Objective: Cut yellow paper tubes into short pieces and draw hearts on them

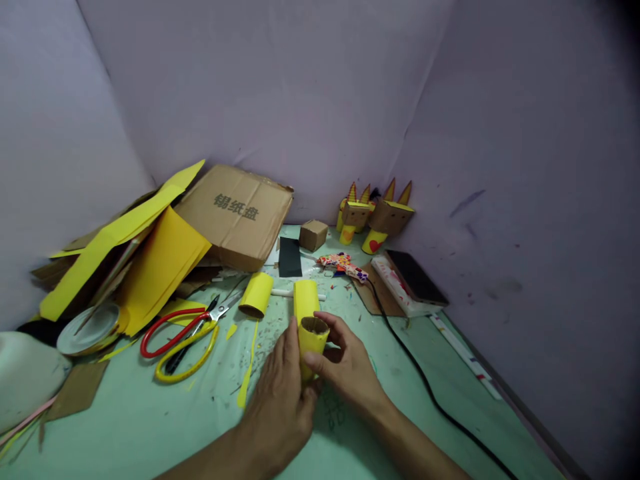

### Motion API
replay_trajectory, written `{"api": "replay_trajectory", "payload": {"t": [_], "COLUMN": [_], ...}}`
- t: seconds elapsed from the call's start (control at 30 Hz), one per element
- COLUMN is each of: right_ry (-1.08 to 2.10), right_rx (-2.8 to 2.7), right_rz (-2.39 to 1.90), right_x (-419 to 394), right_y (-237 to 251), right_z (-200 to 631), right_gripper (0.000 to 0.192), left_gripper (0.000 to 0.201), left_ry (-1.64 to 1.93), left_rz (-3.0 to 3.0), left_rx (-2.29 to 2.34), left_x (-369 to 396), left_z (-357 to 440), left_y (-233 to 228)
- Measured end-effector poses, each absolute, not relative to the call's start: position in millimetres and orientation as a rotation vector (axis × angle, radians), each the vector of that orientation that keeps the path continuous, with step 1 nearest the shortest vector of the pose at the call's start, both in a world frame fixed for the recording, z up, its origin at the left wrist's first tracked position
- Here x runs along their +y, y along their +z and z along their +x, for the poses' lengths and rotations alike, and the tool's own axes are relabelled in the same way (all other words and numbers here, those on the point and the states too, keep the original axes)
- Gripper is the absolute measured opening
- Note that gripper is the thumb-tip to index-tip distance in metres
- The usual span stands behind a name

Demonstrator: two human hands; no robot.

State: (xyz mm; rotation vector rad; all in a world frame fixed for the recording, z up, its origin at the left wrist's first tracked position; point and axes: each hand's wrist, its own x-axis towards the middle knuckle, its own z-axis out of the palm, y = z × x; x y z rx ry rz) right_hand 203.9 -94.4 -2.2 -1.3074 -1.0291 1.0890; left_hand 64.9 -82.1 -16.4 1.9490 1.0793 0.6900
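Head view: yellow paper-wrapped tube [311, 340] is held upright over the bench [150, 413], open end up, clasped between left hand [283, 393] and right hand [345, 367]. Both grips are closed on it. Second yellow tube [256, 295] and scissors [185, 337] lie left of the grips.

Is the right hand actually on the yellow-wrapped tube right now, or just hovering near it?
Touching. The head view shows the right hand with its fingers curled against the side of the yellow tube, just below its open rim; the left hand grips it too.
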Motion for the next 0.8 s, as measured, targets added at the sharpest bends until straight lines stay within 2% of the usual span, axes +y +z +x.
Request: {"api": "replay_trajectory", "payload": {"t": [0.17,0.33,0.6,0.8], "right_ry": [1.031,1.084,1.094,0.779], "right_rx": [-1.025,-0.910,-0.921,-0.746], "right_rz": [-1.316,-1.328,-1.349,-1.376], "right_x": [-96.2,-94.8,-94.5,-89.8], "right_y": [0.5,0.7,0.0,2.0], "right_z": [206.2,207.5,211.9,249.7], "right_gripper": [0.054,0.053,0.056,0.034], "left_gripper": [0.064,0.068,0.069,0.080], "left_ry": [0.827,0.708,0.687,0.662], "left_rz": [1.675,1.286,1.283,1.278], "left_rx": [0.913,0.579,0.604,0.688], "left_x": [-73.1,-61.7,-63.0,-71.0], "left_z": [60.0,64.5,64.5,55.5], "left_y": [-12.5,-8.6,-9.4,-18.4]}}
